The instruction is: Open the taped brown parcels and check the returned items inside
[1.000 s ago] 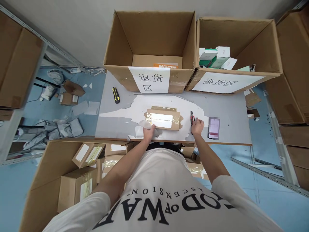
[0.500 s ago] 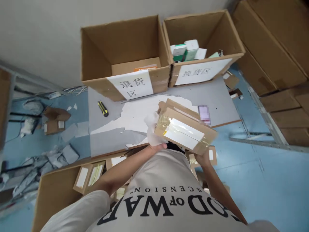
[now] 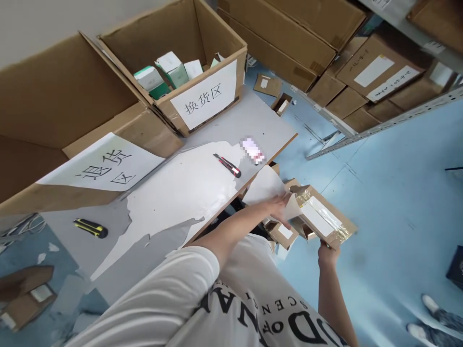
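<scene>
My right hand [image 3: 328, 254] grips the lower edge of an opened cardboard box [image 3: 345, 219], with shiny clear tape and a white label [image 3: 320, 215] on its face. The box is tilted, off the table's right front edge. My left hand [image 3: 280, 208] is at the box's open end, its fingers closed on a thin white packing sheet [image 3: 265, 184]. Part of the sheet spreads above the hand, and another part lies against the box flap. Whether anything is still inside the box is hidden.
On the table [image 3: 267, 115] lie a red-and-black box cutter [image 3: 227, 165], a yellow-and-black box cutter [image 3: 91, 227] and a blurred phone-like object [image 3: 253, 150]. Two large labelled cartons [image 3: 144, 140] [image 3: 204, 99] stand behind. Small boxes [image 3: 284, 233] sit below the edge. Another person's feet [image 3: 421, 318] show lower right.
My view has swung right. The box and both hands have moved right, off the table edge. My left hand has shifted onto the white sheet, and the red-and-black cutter now shows.
</scene>
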`<state>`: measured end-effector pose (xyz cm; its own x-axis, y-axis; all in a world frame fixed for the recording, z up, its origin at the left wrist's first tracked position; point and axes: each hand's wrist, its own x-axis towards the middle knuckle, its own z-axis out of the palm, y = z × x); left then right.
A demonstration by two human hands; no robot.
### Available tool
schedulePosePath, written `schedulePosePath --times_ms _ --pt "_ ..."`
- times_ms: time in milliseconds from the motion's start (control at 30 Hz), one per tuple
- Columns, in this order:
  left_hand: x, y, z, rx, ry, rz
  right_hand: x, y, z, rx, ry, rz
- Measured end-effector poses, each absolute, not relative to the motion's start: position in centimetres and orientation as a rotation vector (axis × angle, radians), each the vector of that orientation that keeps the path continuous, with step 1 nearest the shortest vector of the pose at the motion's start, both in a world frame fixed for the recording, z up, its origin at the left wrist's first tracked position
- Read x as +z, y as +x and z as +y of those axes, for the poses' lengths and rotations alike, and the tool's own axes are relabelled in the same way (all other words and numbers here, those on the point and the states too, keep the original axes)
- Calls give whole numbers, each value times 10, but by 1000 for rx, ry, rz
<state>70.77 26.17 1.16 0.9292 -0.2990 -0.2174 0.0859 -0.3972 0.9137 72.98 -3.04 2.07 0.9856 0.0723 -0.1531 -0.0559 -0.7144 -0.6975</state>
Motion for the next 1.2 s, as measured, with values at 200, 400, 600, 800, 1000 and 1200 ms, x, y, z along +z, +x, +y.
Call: schedulePosePath --times_ms 200,400,600,800,1000,1200 --pt "19 690 283 -434 1937 -53 -3 741 -24 116 -2400 247" --pt "40 611 348 373 1777 407 7 762 147 265 -2122 -459" --pt "52 496 382 1064 1522 1052 23 738 322 613 -1718 -982" --pt "60 399 358 1541 1136 1564 29 693 419 831 -1461 -1336" --pt "58 334 282 1860 880 1881 37 600 459 1037 -1228 -1699" --pt "43 299 180 1969 559 2143 48 491 431 1146 -961 -1942"
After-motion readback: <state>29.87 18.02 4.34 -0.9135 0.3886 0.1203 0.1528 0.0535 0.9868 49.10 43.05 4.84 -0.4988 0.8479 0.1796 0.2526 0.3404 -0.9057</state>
